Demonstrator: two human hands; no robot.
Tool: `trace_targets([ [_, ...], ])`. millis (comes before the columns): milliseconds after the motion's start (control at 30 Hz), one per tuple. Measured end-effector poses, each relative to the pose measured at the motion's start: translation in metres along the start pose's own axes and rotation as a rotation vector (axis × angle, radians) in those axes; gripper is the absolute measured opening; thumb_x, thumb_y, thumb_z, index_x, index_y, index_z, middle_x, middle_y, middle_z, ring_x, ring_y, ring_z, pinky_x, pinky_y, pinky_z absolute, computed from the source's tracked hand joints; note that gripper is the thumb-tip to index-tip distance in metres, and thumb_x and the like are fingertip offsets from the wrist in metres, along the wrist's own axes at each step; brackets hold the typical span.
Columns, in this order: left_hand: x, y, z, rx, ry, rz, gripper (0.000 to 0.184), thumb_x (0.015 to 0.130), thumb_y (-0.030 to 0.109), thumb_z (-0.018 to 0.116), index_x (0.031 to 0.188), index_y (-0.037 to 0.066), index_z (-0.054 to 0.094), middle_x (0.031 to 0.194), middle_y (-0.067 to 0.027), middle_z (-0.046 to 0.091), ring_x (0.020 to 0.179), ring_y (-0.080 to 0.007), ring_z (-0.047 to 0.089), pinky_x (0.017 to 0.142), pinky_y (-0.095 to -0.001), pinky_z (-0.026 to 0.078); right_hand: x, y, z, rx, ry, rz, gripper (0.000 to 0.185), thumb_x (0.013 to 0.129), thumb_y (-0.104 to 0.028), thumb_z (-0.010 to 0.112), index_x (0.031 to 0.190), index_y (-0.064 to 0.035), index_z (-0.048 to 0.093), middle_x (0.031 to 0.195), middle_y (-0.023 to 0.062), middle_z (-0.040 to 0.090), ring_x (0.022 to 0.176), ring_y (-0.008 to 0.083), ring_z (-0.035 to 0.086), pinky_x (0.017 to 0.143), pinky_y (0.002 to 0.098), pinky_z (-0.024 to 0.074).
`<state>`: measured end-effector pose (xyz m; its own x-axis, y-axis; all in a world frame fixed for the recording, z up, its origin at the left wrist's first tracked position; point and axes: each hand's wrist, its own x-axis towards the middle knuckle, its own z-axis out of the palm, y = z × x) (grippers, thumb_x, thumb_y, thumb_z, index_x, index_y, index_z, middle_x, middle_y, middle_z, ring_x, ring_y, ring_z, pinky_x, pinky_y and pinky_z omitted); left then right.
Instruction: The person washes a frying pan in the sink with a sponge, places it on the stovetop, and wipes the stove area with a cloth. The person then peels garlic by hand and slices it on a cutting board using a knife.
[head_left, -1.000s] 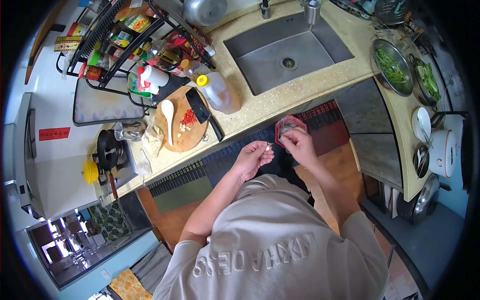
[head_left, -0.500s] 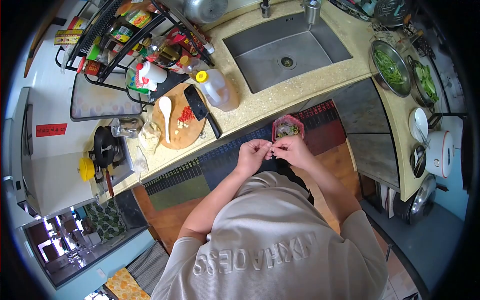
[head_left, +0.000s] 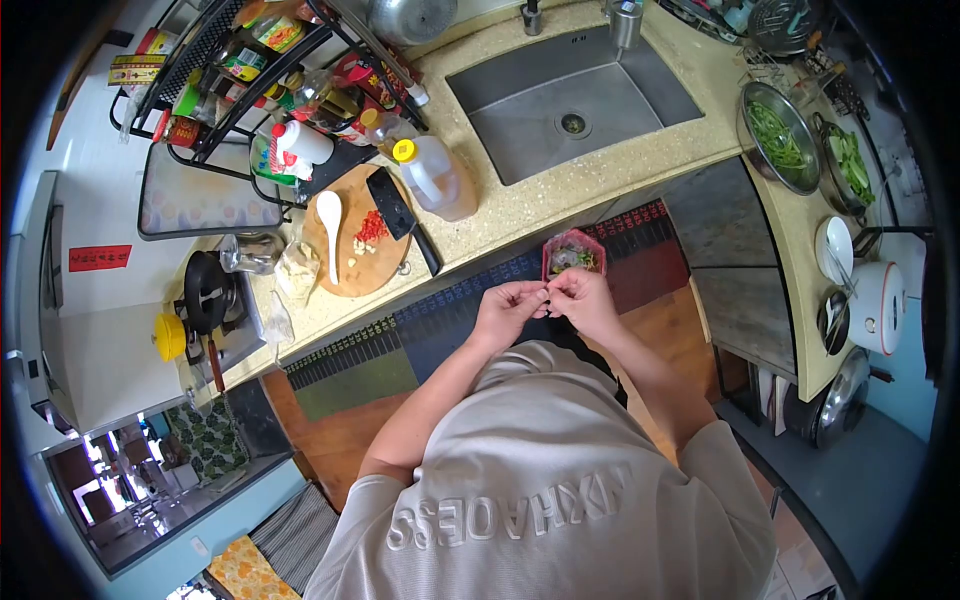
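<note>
My left hand (head_left: 506, 312) and my right hand (head_left: 584, 303) meet in front of my body, fingertips pinched together. Whatever sits between them is too small to make out. Just beyond, on the floor, stands a pinkish-red waste bin (head_left: 549, 260) with scraps and a clear liner inside, partly covered by my right hand. On the counter to the left, a round wooden cutting board (head_left: 372, 275) bears chopped red chili (head_left: 372, 228), small pale pieces (head_left: 361, 247) and a white spoon (head_left: 331, 235). A black cleaver (head_left: 392, 205) lies across its right edge.
A large yellow-capped jug (head_left: 440, 185) stands beside the board, left of the steel sink (head_left: 530, 120). Bowls of cut greens (head_left: 782, 140) sit on the right counter near a white rice cooker (head_left: 880, 310). A dark pan (head_left: 205, 290) rests on the stove at left.
The fingers of both hands have shifted slightly, with the right hand turned a little and its knuckles raised. They still meet at the fingertips; the surroundings look the same.
</note>
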<state>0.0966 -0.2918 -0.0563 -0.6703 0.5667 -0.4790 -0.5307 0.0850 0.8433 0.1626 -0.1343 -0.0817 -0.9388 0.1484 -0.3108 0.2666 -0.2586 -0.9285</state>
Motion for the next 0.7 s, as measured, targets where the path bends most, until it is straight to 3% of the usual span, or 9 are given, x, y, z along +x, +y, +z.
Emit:
trace_targets([
  [167, 0.003, -0.004, 0.001, 0.007, -0.001, 0.073, 0.021, 0.095, 0.009, 0.062, 0.112, -0.003, 0.064, 0.090, -0.0066, 0.069, 0.079, -0.0107, 0.064, 0.074, -0.0244, 0.054, -0.001, 0.009, 0.003, 0.081, 0.235, -0.108, 0.005, 0.088, 0.002, 0.061, 0.093, 0.0009, 0.061, 0.079, 0.0065, 0.065, 0.067, 0.0096, 0.063, 0.054, 0.0233, 0.0520],
  [267, 0.003, -0.001, -0.002, -0.120, -0.006, 0.031, 0.023, 0.096, 0.007, 0.060, 0.116, -0.002, 0.062, 0.094, -0.0061, 0.067, 0.086, -0.0122, 0.065, 0.076, -0.0247, 0.055, -0.001, 0.002, -0.010, 0.183, 0.356, -0.050, 0.008, 0.086, 0.003, 0.060, 0.094, -0.0005, 0.061, 0.079, 0.0061, 0.065, 0.067, 0.0101, 0.063, 0.053, 0.0230, 0.0508],
  [333, 0.003, 0.002, -0.006, -0.383, -0.072, -0.157, 0.021, 0.097, 0.007, 0.057, 0.117, -0.001, 0.061, 0.096, -0.0055, 0.065, 0.089, -0.0140, 0.065, 0.078, -0.0258, 0.056, 0.003, 0.012, -0.026, 0.145, 0.375, 0.018, 0.009, 0.085, 0.001, 0.061, 0.093, -0.0007, 0.062, 0.080, 0.0068, 0.066, 0.066, 0.0101, 0.063, 0.052, 0.0246, 0.0498],
  [400, 0.007, -0.002, -0.008, -0.461, -0.025, -0.185, 0.020, 0.098, 0.008, 0.056, 0.115, 0.000, 0.061, 0.095, -0.0054, 0.065, 0.088, -0.0145, 0.066, 0.078, -0.0261, 0.056, 0.010, 0.030, -0.042, -0.316, 0.333, -0.011, 0.008, 0.083, 0.001, 0.061, 0.091, 0.0009, 0.064, 0.083, 0.0098, 0.068, 0.070, 0.0085, 0.063, 0.053, 0.0268, 0.0504],
  [433, 0.009, -0.004, -0.009, -0.538, 0.023, -0.214, 0.019, 0.099, 0.009, 0.054, 0.114, 0.000, 0.061, 0.094, -0.0054, 0.065, 0.087, -0.0150, 0.066, 0.079, -0.0264, 0.056, 0.013, 0.035, -0.046, -0.459, 0.372, -0.096, 0.010, 0.079, 0.001, 0.063, 0.089, 0.0014, 0.065, 0.082, 0.0137, 0.070, 0.069, 0.0182, 0.068, 0.058, 0.0345, 0.0529],
  [467, 0.011, -0.004, -0.010, -0.537, 0.022, -0.211, 0.019, 0.099, 0.009, 0.054, 0.114, 0.000, 0.061, 0.094, -0.0054, 0.065, 0.087, -0.0150, 0.066, 0.079, -0.0264, 0.056, 0.020, 0.047, -0.055, -0.458, 0.373, -0.099, 0.010, 0.079, 0.001, 0.063, 0.089, 0.0014, 0.065, 0.082, 0.0137, 0.070, 0.069, 0.0182, 0.068, 0.058, 0.0345, 0.0529],
  [533, 0.013, -0.007, -0.013, -0.573, 0.054, -0.274, 0.017, 0.099, 0.011, 0.053, 0.111, 0.002, 0.061, 0.093, -0.0050, 0.065, 0.085, -0.0140, 0.065, 0.078, -0.0259, 0.056, 0.031, 0.058, -0.068, -0.904, 0.279, -0.399, 0.013, 0.078, -0.002, 0.062, 0.090, 0.0003, 0.067, 0.085, 0.0170, 0.070, 0.076, 0.0326, 0.068, 0.067, 0.0409, 0.0539],
  [633, 0.013, -0.009, -0.022, -0.556, 0.024, -0.265, 0.015, 0.100, 0.013, 0.053, 0.107, 0.003, 0.061, 0.092, -0.0045, 0.065, 0.083, -0.0134, 0.065, 0.078, -0.0248, 0.056, 0.032, 0.057, -0.064, -1.112, 0.350, -0.254, 0.015, 0.077, -0.001, 0.063, 0.092, -0.0018, 0.068, 0.086, 0.0178, 0.069, 0.081, 0.0412, 0.064, 0.074, 0.0421, 0.0536],
  [700, 0.015, -0.011, -0.025, -0.571, 0.023, -0.255, 0.013, 0.099, 0.013, 0.054, 0.106, 0.003, 0.060, 0.092, -0.0038, 0.065, 0.082, -0.0129, 0.065, 0.077, -0.0241, 0.056, 0.034, 0.050, -0.062, -1.032, 0.278, -0.156, 0.016, 0.080, -0.004, 0.061, 0.094, -0.0016, 0.069, 0.089, 0.0180, 0.069, 0.083, 0.0381, 0.066, 0.074, 0.0413, 0.0530],
])
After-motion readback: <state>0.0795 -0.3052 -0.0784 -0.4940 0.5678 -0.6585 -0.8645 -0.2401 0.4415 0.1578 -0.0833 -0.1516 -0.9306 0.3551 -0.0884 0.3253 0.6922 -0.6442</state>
